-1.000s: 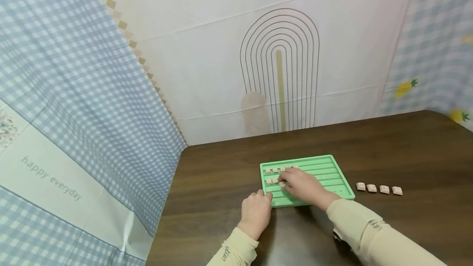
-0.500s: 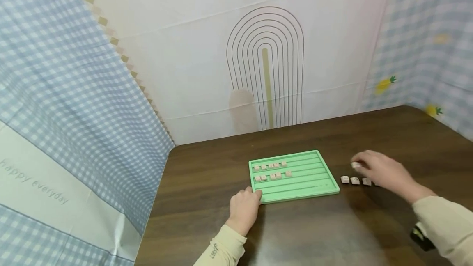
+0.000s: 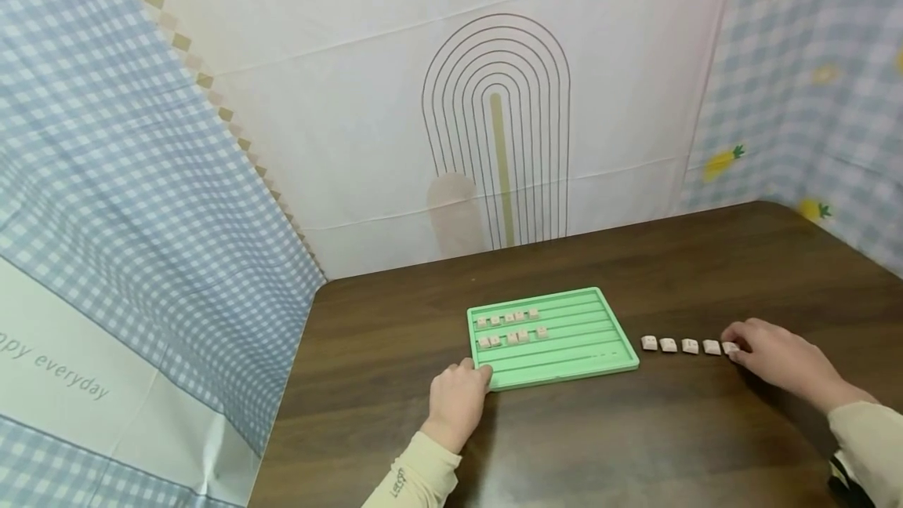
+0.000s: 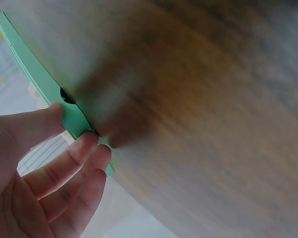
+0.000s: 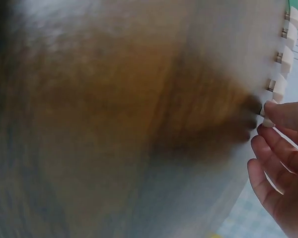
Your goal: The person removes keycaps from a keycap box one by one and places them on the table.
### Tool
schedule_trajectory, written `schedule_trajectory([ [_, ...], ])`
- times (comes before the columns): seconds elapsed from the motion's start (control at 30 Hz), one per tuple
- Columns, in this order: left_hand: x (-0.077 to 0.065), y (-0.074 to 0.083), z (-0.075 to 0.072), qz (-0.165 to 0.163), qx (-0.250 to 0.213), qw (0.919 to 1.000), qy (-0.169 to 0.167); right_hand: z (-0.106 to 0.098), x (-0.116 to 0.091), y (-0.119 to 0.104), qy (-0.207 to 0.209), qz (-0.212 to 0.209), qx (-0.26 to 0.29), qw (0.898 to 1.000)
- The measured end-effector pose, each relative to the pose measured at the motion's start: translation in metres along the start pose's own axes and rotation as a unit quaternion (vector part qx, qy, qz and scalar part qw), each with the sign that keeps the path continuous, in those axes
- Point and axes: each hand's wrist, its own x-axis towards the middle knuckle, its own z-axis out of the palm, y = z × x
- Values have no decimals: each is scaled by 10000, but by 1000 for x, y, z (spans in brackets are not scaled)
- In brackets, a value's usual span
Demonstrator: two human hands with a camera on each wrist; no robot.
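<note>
My left hand (image 3: 457,398) grips the near left corner of a light green ridged tray (image 3: 564,367). In the left wrist view the thumb lies on the tray's edge and the fingertips bear on its corner. Two rows of small off-white keycaps sit in the tray's upper left, one of them a keycap (image 3: 542,332) at the second row's right end. My right hand (image 3: 783,355) pinches a keycap (image 3: 730,348) between thumb and index finger at the right end of a row on the table. Its fingers partly hide that keycap.
Several keycaps, among them one keycap (image 3: 690,346), line up to the right of the tray on the dark wooden table (image 3: 600,445). A patterned cloth (image 3: 367,139) hangs behind the table, with a blue checked curtain (image 3: 176,179) on the left.
My right hand has left the tray's second row and moved right, lowering a keycap to the end of the table row. My left hand stays on the tray corner. The head view has shifted slightly.
</note>
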Motion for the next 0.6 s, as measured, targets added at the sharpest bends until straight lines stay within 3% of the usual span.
schedule_trajectory([
  [0.17,0,0,2,15,-43,10000,63,-1,0,0,-41,39,-29,10000],
  [0.37,0,1,4,-50,-77,9999,40,-17,8,-5,-48,22,156,9999],
  [0.47,-1,1,4,-82,-42,10000,-26,-24,19,-20,109,-175,132,9997],
  [0.6,-1,1,6,-46,-17,10000,-38,-23,42,-57,265,-560,43,9981],
])
